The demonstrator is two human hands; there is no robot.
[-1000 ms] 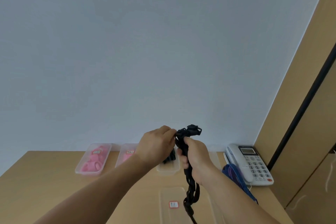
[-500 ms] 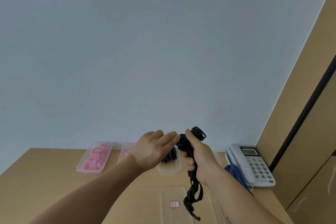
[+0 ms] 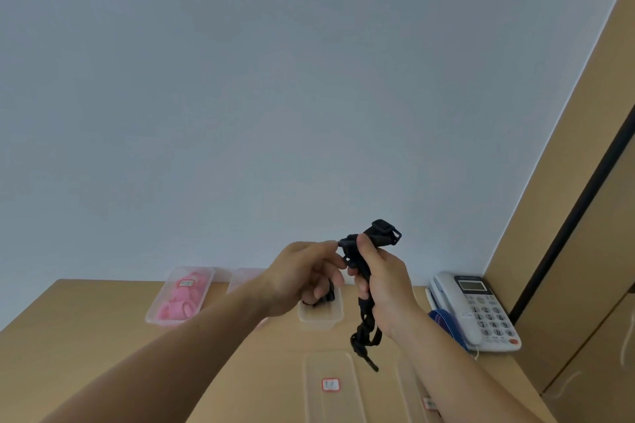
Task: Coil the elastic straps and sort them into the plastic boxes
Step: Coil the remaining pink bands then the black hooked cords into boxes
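You're mid-coil at frame centre: your right hand (image 3: 382, 288) grips the black strap (image 3: 366, 326), and your left hand (image 3: 302, 273) pinches its top end. Next, wind in the dangling tail.

Bare desk (image 3: 79, 347) lies open at the left. A pink-filled box (image 3: 180, 297) and a clear box (image 3: 321, 319) line the far edge. The telephone (image 3: 477, 312) and cabinet (image 3: 584, 251) block the right. A black strap (image 3: 365, 333) dangles above the near labelled box (image 3: 330, 402).

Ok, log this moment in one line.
stage: coiling | right hand: grips strap | left hand: pinches strap top | tail: hangs above desk
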